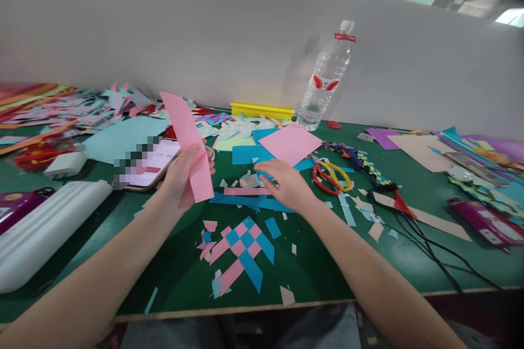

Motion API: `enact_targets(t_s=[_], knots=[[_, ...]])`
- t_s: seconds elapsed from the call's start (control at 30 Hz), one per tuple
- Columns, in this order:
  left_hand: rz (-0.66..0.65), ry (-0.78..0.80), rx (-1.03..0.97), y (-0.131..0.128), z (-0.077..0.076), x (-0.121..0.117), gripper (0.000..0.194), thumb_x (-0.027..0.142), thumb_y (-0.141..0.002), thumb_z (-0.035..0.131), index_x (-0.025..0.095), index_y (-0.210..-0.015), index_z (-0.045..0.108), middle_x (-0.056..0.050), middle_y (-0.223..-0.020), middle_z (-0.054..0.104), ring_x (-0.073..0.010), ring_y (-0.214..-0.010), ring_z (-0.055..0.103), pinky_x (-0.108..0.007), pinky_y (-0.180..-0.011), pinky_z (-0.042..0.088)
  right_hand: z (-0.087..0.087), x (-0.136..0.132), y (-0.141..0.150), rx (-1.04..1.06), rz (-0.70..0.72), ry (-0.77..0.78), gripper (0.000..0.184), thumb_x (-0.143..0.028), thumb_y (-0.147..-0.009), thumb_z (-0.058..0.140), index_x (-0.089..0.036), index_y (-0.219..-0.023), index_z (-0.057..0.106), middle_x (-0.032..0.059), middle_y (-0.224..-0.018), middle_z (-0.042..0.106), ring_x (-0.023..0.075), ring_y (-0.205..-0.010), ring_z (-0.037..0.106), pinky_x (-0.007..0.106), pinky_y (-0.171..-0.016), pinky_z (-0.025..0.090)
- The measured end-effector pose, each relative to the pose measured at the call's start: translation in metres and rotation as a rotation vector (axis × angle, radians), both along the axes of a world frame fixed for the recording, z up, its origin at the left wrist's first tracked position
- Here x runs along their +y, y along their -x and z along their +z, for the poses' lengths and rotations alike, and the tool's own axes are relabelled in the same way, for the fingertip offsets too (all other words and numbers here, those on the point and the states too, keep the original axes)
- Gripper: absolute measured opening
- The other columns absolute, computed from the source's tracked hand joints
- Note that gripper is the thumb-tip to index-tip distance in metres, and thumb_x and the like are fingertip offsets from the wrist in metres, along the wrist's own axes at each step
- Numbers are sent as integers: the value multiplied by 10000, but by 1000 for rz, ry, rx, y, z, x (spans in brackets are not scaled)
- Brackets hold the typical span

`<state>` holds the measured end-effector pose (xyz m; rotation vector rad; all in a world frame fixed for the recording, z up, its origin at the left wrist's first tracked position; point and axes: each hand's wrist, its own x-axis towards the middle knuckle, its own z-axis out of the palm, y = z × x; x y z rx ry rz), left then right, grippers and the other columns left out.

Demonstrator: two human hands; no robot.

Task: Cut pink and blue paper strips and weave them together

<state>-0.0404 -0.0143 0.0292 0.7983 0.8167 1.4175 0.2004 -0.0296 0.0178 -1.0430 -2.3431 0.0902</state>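
My left hand (186, 172) is closed around a wide pink paper strip (186, 131), which it holds upright above the table. At the fingertips of that hand a small pale ring-shaped thing shows; I cannot tell whether it is held. My right hand (284, 182) has its fingers stretched out, low over paper scraps (248, 180) and the end of a narrow pink strip (245, 191). Blue strips (233, 200) lie just below. Nearer to me rests a woven pink and blue paper fish (243, 245). Behind my right hand lies a pink paper sheet (290, 144) over blue paper.
Red and yellow scissors (331, 177) lie right of my right hand. A clear bottle (325, 87) stands against the grey partition (184, 27). A phone (153, 166) and a long white object (57, 229) lie left. Cords (434, 245) trail at the right.
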Motion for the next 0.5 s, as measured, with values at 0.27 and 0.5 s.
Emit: enact_targets(t_s=[0.27, 0.5], knots=[[-48, 3, 15, -5, -2, -4, 329, 279, -727, 726, 159, -997, 581, 5, -791, 554, -88, -602, 524, -199, -540, 469, -17, 35, -46, -225, -120, 51, 318, -258, -871, 595, -173, -1175, 626, 101, -1170, 665, 235, -1134, 573, 429, -1031, 392], [-54, 1, 25, -3, -4, -3, 370, 284, -727, 731, 164, -1044, 584, 1, -796, 549, -91, -612, 526, -198, -540, 471, -20, 35, -41, -276, -151, -51, 199, -240, -912, 531, -213, -1025, 692, 49, -986, 727, 189, -968, 635, 434, -1118, 246]])
